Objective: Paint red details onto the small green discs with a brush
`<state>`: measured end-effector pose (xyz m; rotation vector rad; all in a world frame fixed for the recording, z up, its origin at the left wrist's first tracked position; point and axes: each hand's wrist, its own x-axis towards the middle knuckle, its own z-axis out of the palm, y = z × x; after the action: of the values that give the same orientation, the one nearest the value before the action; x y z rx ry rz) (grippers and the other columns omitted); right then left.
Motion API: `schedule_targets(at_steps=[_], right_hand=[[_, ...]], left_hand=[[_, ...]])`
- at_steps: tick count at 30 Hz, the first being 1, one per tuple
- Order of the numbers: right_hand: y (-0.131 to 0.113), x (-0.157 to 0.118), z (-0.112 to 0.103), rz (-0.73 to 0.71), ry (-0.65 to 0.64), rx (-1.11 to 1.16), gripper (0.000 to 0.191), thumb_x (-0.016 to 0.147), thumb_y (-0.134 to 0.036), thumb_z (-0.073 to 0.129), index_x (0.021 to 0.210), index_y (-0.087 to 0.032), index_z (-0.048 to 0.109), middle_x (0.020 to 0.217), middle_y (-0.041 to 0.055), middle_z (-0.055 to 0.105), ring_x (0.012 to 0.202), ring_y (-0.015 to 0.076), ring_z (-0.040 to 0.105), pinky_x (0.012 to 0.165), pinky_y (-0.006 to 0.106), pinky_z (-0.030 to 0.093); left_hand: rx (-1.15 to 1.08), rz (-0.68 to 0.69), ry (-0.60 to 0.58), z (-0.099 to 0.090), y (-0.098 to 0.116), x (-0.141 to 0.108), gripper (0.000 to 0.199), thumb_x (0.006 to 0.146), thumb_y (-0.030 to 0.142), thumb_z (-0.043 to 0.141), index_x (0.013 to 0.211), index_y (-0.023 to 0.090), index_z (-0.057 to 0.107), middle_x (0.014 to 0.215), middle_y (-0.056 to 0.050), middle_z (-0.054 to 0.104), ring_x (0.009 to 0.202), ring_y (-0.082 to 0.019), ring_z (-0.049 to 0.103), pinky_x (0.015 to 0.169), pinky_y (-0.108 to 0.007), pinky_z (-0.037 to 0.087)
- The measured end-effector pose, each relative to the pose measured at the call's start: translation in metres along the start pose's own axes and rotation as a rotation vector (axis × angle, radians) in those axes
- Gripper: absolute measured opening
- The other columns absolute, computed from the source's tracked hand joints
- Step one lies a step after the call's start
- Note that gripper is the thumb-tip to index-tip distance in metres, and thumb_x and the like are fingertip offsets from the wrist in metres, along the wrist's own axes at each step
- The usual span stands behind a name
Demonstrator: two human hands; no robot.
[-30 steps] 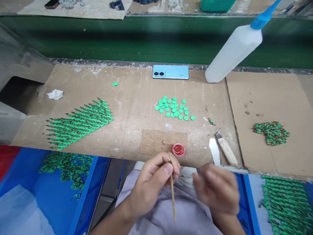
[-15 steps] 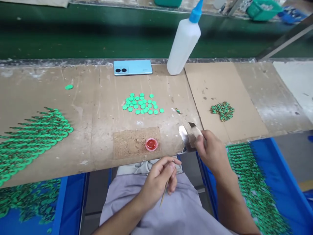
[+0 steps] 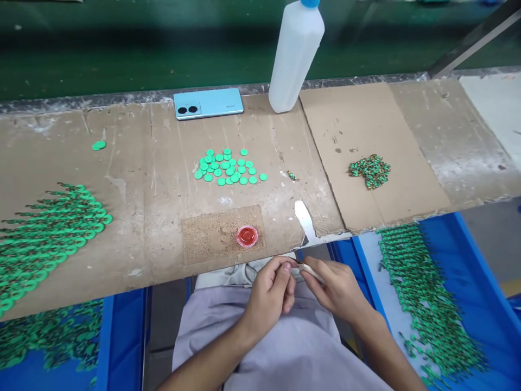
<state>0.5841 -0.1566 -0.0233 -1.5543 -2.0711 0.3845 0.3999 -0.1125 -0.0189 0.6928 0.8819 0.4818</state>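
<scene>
Nearest me, over a lilac apron (image 3: pixel 285 347), the two hands come together just off the front edge of the bench (image 3: pixel 142 239). I have the left hand (image 3: pixel 272 290) pinched closed, thumb pressed toward the curled fingers; whatever sits in that pinch is too small and covered for me to tell. The right hand (image 3: pixel 336 288) grasps a knife (image 3: pixel 313 273) by its pale handle, the dark blade pointing at the left fingertips; I can't tell whether it touches them.

Below the bench on the left I see a blue bin (image 3: pixel 126 331) with loose green pieces (image 3: pixel 44 336); on the right, another bin (image 3: pixel 480 293) holds green strands (image 3: pixel 427 304) packed in rows, a few loose at its near end.

On the bench, just beyond the hands, a red cup (image 3: pixel 247 236) rests on the right part of a brown pad (image 3: pixel 203 239). To its right a pale strip (image 3: pixel 304 214) lies at the edge. At far left, green stems (image 3: pixel 61 233) lie overlapped in slanting rows.

Farther in, I have green discs (image 3: pixel 228 168) scattered mid-bench, a small scrap (image 3: pixel 291 175) to their right, and a bead heap (image 3: pixel 369 171) on a cardboard sheet (image 3: pixel 386 119).

Along the back edge lies a blue phone (image 3: pixel 220 103), with a white bottle (image 3: pixel 295 57) standing near it. Behind runs a green panel (image 3: pixel 142 43).
</scene>
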Motion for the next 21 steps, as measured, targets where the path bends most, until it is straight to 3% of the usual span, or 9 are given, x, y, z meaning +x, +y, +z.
schedule_targets(at_steps=[6, 10, 18, 21], right_hand=[[-0.003, 0.005, -0.001, -0.129, 0.038, -0.153, 0.022, 0.116, -0.019, 0.047, 0.122, -0.013, 0.067, 0.068, -0.001, 0.063, 0.055, 0.0165, 0.06, 0.056, 0.031, 0.04], [-0.006, 0.005, -0.001, -0.11, 0.114, -0.227, 0.021, 0.114, -0.018, 0.05, 0.122, -0.014, 0.069, 0.065, -0.002, 0.061, 0.054, 0.016, 0.057, 0.056, 0.031, 0.04], [0.002, -0.003, -0.005, 0.002, 0.327, -0.196, 0.027, 0.109, -0.012, 0.056, 0.134, -0.018, 0.068, 0.077, 0.0036, 0.077, 0.056, 0.0176, 0.07, 0.055, 0.028, 0.051], [-0.002, -0.006, -0.001, -0.043, 0.272, -0.079, 0.021, 0.114, -0.025, 0.053, 0.126, -0.018, 0.069, 0.082, 0.0059, 0.079, 0.06, 0.0195, 0.073, 0.057, 0.029, 0.056]], left_hand=[[0.378, 0.142, 0.012, -0.006, 0.001, -0.006, 0.032, 0.112, 0.043, 0.04, 0.088, 0.023, 0.049, 0.064, 0.008, 0.04, 0.051, -0.012, 0.037, 0.049, -0.025, 0.032], [0.423, 0.172, -0.017, -0.006, 0.007, -0.006, 0.031, 0.113, 0.04, 0.035, 0.093, 0.023, 0.051, 0.064, 0.007, 0.039, 0.053, -0.013, 0.034, 0.053, -0.027, 0.031], [0.503, 0.202, -0.062, -0.002, 0.024, -0.011, 0.031, 0.113, 0.038, 0.037, 0.092, 0.023, 0.053, 0.062, 0.007, 0.043, 0.054, -0.014, 0.042, 0.059, -0.029, 0.033], [0.48, 0.177, -0.058, -0.001, 0.023, -0.008, 0.029, 0.112, 0.037, 0.038, 0.09, 0.023, 0.052, 0.061, 0.007, 0.044, 0.054, -0.015, 0.042, 0.059, -0.03, 0.033]])
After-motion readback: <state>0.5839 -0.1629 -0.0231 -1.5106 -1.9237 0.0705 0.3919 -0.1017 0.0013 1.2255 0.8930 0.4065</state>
